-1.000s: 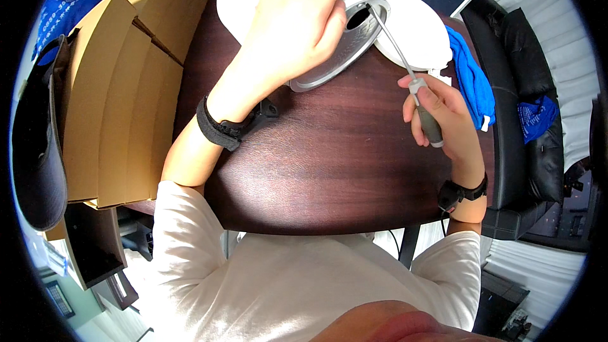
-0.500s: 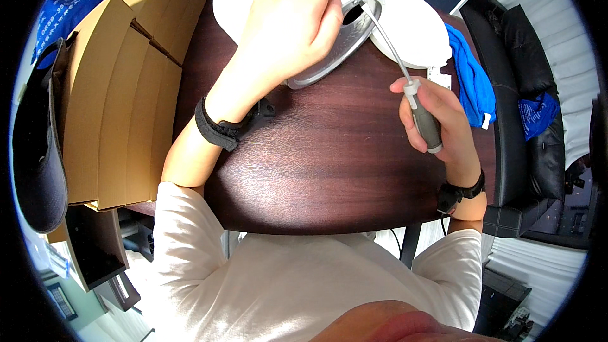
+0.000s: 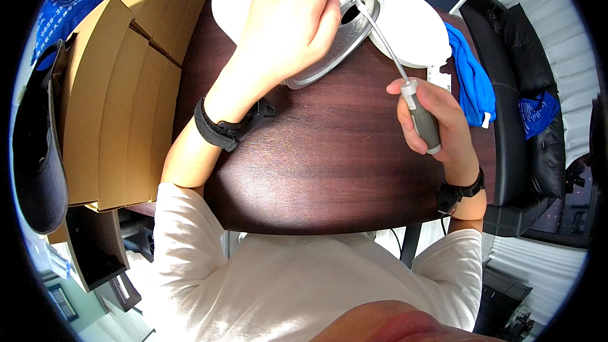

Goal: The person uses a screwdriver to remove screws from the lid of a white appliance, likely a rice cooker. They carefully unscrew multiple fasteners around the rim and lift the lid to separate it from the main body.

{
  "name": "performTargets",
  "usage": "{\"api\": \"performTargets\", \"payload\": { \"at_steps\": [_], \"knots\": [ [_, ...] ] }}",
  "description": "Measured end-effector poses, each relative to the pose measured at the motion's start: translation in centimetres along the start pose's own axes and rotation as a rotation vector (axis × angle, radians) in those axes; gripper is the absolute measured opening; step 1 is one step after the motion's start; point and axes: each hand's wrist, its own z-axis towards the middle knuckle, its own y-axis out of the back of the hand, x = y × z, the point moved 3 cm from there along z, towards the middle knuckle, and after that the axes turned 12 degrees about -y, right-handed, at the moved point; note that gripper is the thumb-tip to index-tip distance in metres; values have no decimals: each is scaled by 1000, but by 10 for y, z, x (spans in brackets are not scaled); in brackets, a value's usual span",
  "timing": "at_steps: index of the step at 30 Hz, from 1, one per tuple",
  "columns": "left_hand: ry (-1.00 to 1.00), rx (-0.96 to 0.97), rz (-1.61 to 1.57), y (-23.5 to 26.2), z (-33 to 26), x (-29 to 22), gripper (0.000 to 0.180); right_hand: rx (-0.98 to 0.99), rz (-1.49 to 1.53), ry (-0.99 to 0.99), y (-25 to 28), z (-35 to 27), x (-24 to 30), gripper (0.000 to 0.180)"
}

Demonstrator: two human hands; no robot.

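A silver metal disc-shaped fixture (image 3: pixel 345 41) lies tilted at the far edge of the dark wooden table (image 3: pixel 329 158). The left hand (image 3: pixel 288 22) presses down over it, fingers curled on its rim. The right hand (image 3: pixel 430 120) grips a grey-handled screwdriver (image 3: pixel 405 82), tip inside the fixture's opening. Cardboard boxes (image 3: pixel 120 88) stand left; a blue cloth (image 3: pixel 472 82) lies right.

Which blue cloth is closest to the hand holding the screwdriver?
The blue cloth lying on the table's right edge, just above the right hand. The other blue cloth lies farther right on the black chair.
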Motion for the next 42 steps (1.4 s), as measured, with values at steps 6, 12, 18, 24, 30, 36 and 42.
{"api": "performTargets", "payload": {
  "at_steps": [6,12,18,24,30,36,42],
  "knots": [
    [-1,5,-1,0,1,0,30,33,54,8,2,1,-3,43],
    [6,5,1,0,0,0,30,46,54,15,2,3,-3,43],
    [2,3,0,0,0,0,30,53,71,16,4,3,-4,42],
    [-6,4,-2,0,1,-1,30,56,69,29,3,3,-3,42],
    [-13,16,16,1,2,-5,30,-61,-127,0,1,-1,2,38],
    [-27,18,34,2,3,-5,29,-730,-1195,719,-1,4,2,25],
    [-12,13,13,1,2,1,29,-850,-1347,693,3,-3,18,30]
  ]
}}
